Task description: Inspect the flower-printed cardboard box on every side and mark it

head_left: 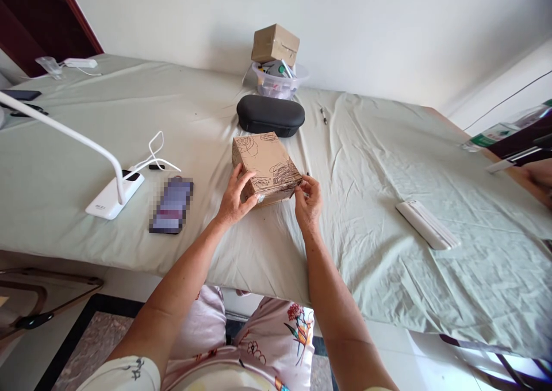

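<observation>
A small brown cardboard box (264,156) with black scribbled loops on its top and sides sits on the cloth in front of me. My left hand (235,200) grips its near left corner, fingers on the top edge and thumb along the front face. At the near right corner, my right hand (309,202) has its thumb and fingers closed on the edge of the box. A small dark tip shows just above the right fingers; what it belongs to is hidden. Right behind the box lies a black zippered hard case (271,115).
A pale green cloth (357,207) with wrinkles covers the table. To the left are a phone (172,206) and a white power bank (112,198) with a lamp stem. A white slab-like device (426,224) lies right, a pen (323,115) behind. A plastic basin (278,86) carries another box (276,45).
</observation>
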The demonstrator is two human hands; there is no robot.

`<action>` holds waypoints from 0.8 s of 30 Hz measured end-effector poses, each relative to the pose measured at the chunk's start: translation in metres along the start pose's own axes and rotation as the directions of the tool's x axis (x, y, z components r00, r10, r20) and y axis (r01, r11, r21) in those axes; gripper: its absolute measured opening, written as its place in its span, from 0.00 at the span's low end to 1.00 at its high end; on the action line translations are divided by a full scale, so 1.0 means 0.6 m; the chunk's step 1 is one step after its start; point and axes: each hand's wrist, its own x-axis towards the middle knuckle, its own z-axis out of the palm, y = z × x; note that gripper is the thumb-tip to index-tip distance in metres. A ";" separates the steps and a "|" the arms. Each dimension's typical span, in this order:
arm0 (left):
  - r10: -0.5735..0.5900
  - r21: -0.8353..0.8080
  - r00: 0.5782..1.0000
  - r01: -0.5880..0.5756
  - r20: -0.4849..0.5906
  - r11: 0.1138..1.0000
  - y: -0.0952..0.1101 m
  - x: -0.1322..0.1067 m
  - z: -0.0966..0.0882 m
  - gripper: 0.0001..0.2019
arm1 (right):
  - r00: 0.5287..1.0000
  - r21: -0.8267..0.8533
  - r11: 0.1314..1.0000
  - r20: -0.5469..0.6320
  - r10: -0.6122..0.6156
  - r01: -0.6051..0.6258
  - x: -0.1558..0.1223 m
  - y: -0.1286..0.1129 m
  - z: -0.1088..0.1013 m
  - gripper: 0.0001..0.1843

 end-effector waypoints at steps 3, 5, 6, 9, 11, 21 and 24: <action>-0.018 -0.005 1.000 0.018 0.000 1.000 -0.001 -0.002 0.001 0.30 | 1.000 -0.001 1.000 0.001 0.015 -0.015 0.001 -0.005 -0.002 0.19; -0.041 -0.009 0.999 0.041 0.001 0.999 -0.003 -0.003 0.002 0.32 | 1.000 -0.005 1.000 0.011 0.029 -0.029 0.001 -0.008 -0.003 0.16; -0.051 -0.012 0.999 0.051 0.000 0.999 -0.005 -0.003 0.003 0.33 | 0.999 -0.006 0.999 0.023 0.034 -0.034 0.000 -0.010 -0.004 0.15; -0.053 -0.017 0.999 0.053 -0.012 0.998 -0.009 -0.002 0.004 0.33 | 0.997 -0.001 0.999 0.063 0.044 -0.044 -0.002 -0.016 -0.005 0.12; -0.040 -0.019 0.999 0.040 -0.021 0.999 -0.011 0.000 0.003 0.33 | 0.995 0.004 0.999 0.083 0.050 -0.050 -0.002 -0.019 -0.006 0.11; -0.074 -0.070 0.997 0.071 -0.034 0.995 -0.005 0.002 -0.008 0.33 | 0.934 -0.188 0.975 0.311 0.176 -0.121 0.009 -0.023 -0.021 0.20; -0.086 -0.063 0.995 0.083 -0.048 0.995 -0.007 0.002 -0.007 0.33 | 0.927 -0.236 0.968 0.337 0.167 -0.089 0.007 -0.025 -0.023 0.20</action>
